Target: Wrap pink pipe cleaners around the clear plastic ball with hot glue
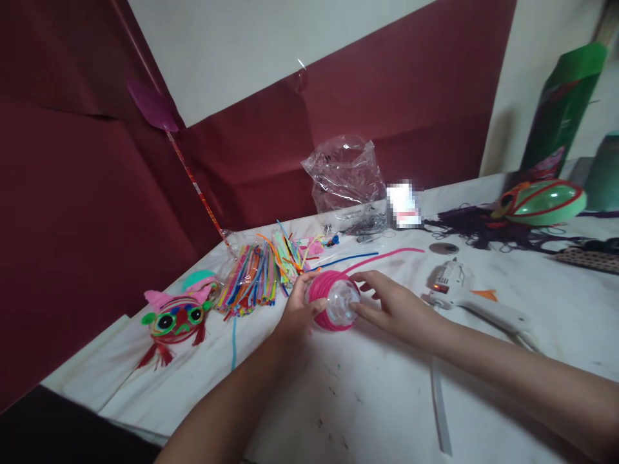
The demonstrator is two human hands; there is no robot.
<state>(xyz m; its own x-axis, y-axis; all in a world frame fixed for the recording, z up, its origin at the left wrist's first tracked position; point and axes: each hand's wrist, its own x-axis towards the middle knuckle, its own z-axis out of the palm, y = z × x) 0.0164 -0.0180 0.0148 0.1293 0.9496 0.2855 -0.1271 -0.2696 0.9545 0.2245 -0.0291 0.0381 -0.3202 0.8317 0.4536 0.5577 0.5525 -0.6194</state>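
Above the table I hold a clear plastic bottle piece, its sides wound round with pink pipe cleaner. My left hand is wrapped about its left side, thumb across the pink windings. On the clear right end rests the thumb of my right hand, with the fingers curled near the upper rim. A loose pink pipe cleaner stretches to the right behind my hands; whether it joins the windings is hidden. Beside it lies a blue pipe cleaner.
Bundled coloured pipe cleaners and a decorated animal head lie to the left. On the right are a white glue gun with a glue stick, and a green decorated piece. A clear plastic bag stands behind.
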